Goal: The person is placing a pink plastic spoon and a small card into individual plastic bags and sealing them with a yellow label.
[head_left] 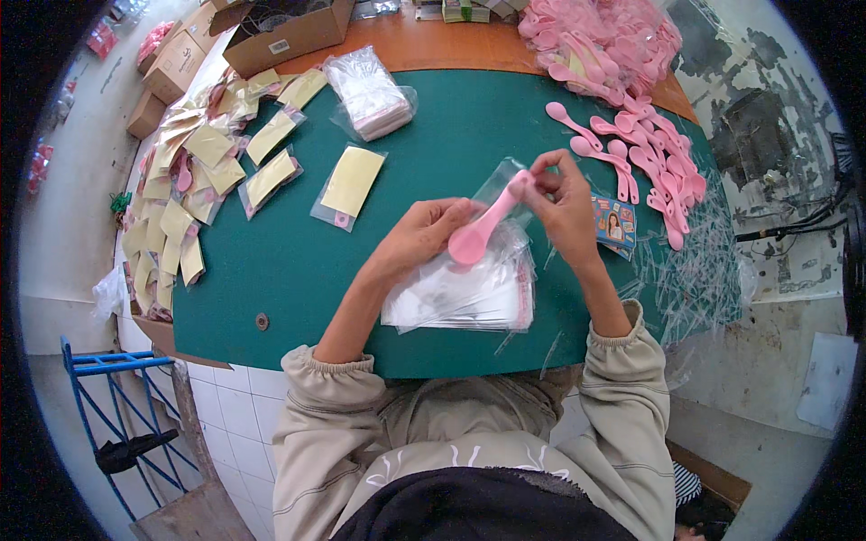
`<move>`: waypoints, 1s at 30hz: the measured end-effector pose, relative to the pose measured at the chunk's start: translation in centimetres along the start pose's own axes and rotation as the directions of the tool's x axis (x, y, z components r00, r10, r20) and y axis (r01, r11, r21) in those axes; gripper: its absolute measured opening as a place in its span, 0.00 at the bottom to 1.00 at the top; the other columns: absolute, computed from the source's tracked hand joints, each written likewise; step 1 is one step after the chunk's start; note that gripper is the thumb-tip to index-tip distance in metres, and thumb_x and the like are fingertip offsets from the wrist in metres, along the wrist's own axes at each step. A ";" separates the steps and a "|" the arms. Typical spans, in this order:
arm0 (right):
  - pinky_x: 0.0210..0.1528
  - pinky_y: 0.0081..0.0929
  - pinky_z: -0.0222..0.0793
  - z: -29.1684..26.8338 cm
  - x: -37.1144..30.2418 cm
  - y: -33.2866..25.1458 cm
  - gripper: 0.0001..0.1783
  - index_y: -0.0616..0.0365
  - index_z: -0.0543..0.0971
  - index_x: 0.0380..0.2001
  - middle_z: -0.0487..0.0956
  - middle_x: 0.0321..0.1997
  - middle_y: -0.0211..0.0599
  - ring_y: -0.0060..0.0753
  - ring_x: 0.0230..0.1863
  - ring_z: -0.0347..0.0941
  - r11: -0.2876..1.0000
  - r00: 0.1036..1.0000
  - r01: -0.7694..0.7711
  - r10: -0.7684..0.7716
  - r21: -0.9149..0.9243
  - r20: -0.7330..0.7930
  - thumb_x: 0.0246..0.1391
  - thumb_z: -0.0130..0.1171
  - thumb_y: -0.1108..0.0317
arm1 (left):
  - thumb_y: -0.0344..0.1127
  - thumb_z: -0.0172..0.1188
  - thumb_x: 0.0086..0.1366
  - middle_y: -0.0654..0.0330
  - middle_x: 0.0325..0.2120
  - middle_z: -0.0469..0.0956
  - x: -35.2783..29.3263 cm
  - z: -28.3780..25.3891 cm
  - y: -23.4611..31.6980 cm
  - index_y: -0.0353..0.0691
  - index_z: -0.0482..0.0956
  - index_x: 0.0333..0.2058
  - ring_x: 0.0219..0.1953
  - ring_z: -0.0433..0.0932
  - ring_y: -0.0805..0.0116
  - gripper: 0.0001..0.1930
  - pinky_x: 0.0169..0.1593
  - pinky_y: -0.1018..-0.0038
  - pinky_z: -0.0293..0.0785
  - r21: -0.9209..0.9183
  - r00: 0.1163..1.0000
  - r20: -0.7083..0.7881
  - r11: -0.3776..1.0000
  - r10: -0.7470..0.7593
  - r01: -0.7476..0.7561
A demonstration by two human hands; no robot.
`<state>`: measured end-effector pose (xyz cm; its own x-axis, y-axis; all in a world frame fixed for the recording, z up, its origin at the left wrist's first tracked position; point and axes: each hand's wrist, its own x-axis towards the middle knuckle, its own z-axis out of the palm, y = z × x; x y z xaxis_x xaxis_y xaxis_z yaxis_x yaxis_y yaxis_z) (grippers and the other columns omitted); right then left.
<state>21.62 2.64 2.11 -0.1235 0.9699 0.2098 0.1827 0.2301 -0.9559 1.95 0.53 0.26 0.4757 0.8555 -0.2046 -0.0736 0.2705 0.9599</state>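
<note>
My right hand pinches the handle end of a pink spoon, whose bowl points down and to the left. Behind the spoon's handle is a small clear plastic bag. My left hand is closed at the bag's left edge, its thumb beside the spoon; the fingers underneath are hidden. Below both hands lies a stack of clear plastic bags. Just right of my right hand is a small pile of printed blue cards.
On the green mat, filled packets with cream cards heap at left, one packet apart. A bundle of clear bags lies at the back. Loose pink spoons and clear plastic scraps cover the right. A blue metal frame stands at left.
</note>
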 end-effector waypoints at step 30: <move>0.39 0.27 0.63 -0.6 -1.2 -1.5 0.19 0.49 0.78 0.41 0.68 0.36 0.40 0.37 0.37 0.66 0.931 0.916 0.322 -0.261 -0.170 0.304 0.49 0.55 0.51 | 0.40 0.41 0.67 0.55 0.34 0.77 -0.7 0.5 1.2 0.30 0.71 0.44 0.35 0.77 0.70 0.18 0.37 0.79 0.74 -0.196 0.997 -0.051 0.978 0.061 -0.070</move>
<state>22.09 1.19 3.37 -0.4578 0.8040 0.3796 0.2962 0.5404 -0.7875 1.95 0.04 1.70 0.4246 0.8919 -0.1556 -0.2772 0.2917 0.9155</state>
